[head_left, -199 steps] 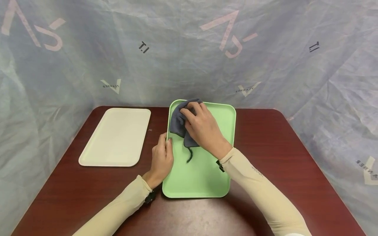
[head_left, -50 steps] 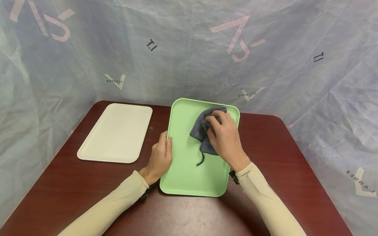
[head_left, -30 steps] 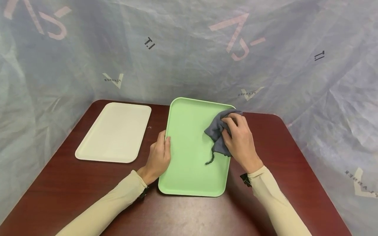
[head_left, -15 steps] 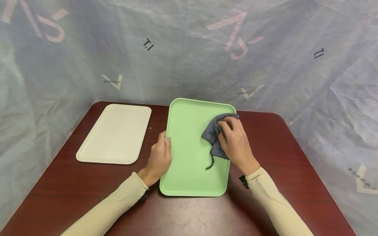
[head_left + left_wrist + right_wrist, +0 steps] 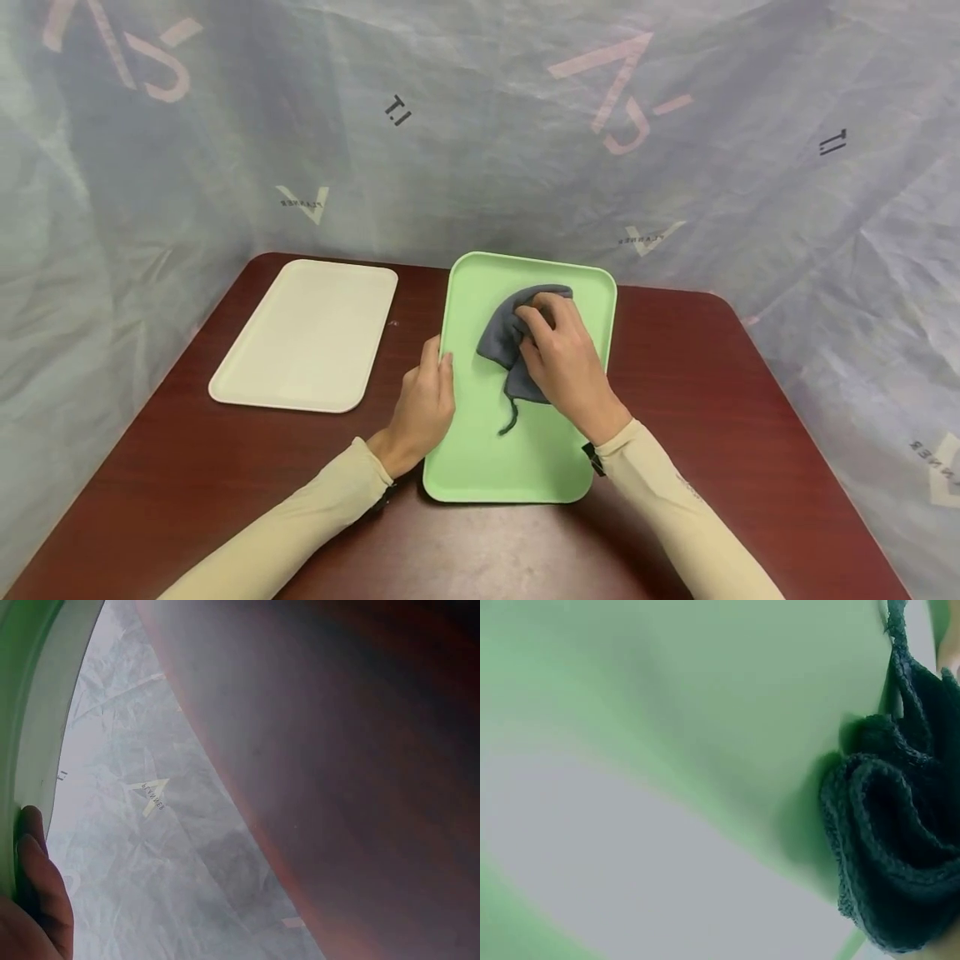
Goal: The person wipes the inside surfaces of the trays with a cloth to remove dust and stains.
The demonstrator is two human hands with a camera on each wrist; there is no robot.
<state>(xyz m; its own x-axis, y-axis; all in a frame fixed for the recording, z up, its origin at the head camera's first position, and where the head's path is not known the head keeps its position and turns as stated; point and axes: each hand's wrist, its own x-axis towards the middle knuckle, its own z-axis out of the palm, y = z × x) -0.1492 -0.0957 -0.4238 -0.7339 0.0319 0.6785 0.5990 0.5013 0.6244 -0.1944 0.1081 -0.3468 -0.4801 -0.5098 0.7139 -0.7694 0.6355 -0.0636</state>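
Observation:
A light green tray (image 5: pixel 487 454) is propped at a slant above the table, its inner face toward me. My left hand (image 5: pixel 422 408) grips its left rim, thumb on the inner side and fingers behind; the left wrist view shows fingers (image 5: pixel 49 892) against the tray's underside. Bunched in my right hand (image 5: pixel 566 358) is a dark grey-blue cloth (image 5: pixel 498 333), pressed on the tray's upper middle. A thin cord dangles from the cloth's lower corner. In the right wrist view the folded cloth (image 5: pixel 885 825) lies against the green surface.
A white tray (image 5: pixel 307 337) lies flat on the dark red-brown table (image 5: pixel 697 433), left of the green one. Grey printed sheeting (image 5: pixel 450 150) hangs behind the table and along both sides.
Over the span, my right hand has wiped the cloth from the tray's upper left to its right rim, then back left to the upper middle. My left hand keeps its grip on the tray.

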